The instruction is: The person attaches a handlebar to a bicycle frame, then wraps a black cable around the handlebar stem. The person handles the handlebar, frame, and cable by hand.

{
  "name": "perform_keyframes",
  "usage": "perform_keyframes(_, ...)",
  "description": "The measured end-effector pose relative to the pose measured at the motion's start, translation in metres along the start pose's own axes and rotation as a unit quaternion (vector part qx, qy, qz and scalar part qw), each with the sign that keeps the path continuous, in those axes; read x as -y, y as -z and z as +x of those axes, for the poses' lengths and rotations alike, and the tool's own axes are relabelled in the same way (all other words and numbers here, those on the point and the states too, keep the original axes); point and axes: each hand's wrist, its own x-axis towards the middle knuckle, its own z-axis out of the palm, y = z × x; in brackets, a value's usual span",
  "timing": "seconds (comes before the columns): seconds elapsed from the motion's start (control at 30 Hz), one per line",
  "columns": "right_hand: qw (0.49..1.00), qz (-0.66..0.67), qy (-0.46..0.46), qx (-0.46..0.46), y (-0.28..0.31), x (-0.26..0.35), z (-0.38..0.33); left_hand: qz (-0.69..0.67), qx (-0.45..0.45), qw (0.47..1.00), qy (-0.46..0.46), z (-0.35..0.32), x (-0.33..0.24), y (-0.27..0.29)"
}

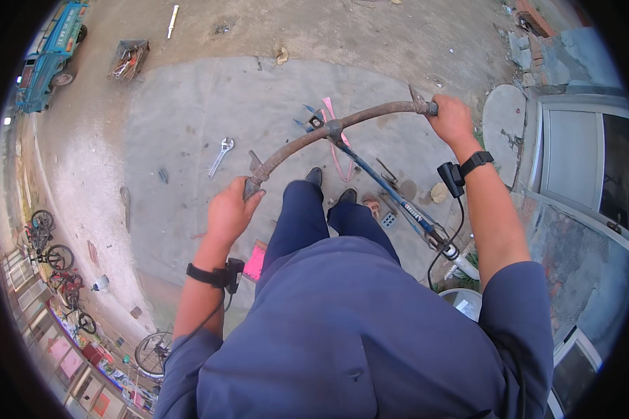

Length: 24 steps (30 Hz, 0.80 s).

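Observation:
A rusty, curved bicycle handlebar spans the space in front of me. My left hand is closed around its left end, where a worn grip shows past the fingers. Around the right end my right hand is wrapped, with a dark tip sticking out at the fist. Below the bar's middle a blue bicycle frame slants away toward the lower right. Short blue prongs jut out beyond the stem. A pink strap lies on the ground behind the stem, partly hidden by the frame.
An adjustable wrench lies on the concrete slab. Metal rods and a pink sheet are near my legs. A metal bin of scrap and a blue truck stand far left; bicycles stand left. A white door is at right.

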Motion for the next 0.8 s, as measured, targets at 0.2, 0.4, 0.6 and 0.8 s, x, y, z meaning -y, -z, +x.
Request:
perform_keyframes(0.2, 1.0, 0.027, -0.012, -0.002, -0.011, -0.013, 0.001, 0.019, -0.01, 1.0, -0.02, 0.023, -0.012, 0.013)
perform_keyframes(0.4, 0.999, 0.014, -0.022, -0.046, -0.019, -0.024, 0.002, 0.022, 0.061, 0.998, -0.02, 0.046, -0.024, 0.03)
perform_keyframes(0.6, 0.999, 0.021, -0.021, -0.044, -0.024, -0.03, 0.013, 0.003, 0.09, 0.996, -0.023, 0.044, -0.03, 0.032)
perform_keyframes(0.8, 0.999, 0.007, 0.03, -0.037, -0.021, -0.041, 0.041, -0.063, 0.128, 0.99, 0.02, 0.037, -0.036, 0.024)
